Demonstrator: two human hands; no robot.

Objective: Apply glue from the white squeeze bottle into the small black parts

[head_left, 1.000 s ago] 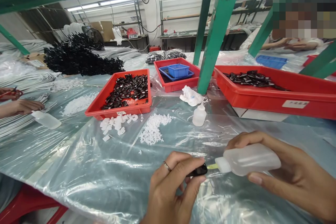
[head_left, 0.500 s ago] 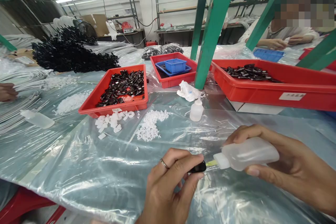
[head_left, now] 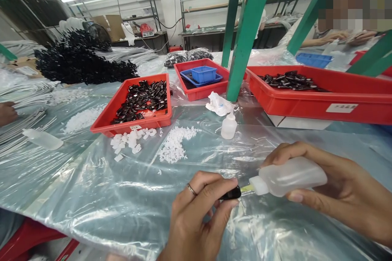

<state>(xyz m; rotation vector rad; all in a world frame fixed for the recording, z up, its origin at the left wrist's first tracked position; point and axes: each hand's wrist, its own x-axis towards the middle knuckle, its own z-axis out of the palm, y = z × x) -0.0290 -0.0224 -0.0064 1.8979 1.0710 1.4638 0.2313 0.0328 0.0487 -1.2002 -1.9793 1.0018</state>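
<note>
Between the thumb and fingers of my left hand (head_left: 199,216) is a small, glossy black plastic piece (head_left: 232,193). My right hand (head_left: 333,187) grips a translucent squeeze bottle (head_left: 294,176), tilted almost level with its nozzle to the left. The yellowish nozzle tip (head_left: 246,188) meets the right end of the black piece; whether it touches or goes inside, I cannot tell. Ahead of my hands, a smaller squeeze bottle (head_left: 229,126) stands upright beside a crumpled white cloth (head_left: 218,104). A pile of tiny white parts (head_left: 176,144) lies ahead and to the left.
Red trays with black pieces stand at left (head_left: 101,124) and right (head_left: 306,104); another red tray (head_left: 199,94) holds blue trays. A green post (head_left: 245,40) rises from the table. Another bottle (head_left: 43,138) lies far left near a co-worker's hand (head_left: 7,113). Another person sits back right.
My hands keep almost the same pose, with the nozzle still at the black piece. The view has shifted slightly. At the back right, the other person's hands have moved.
</note>
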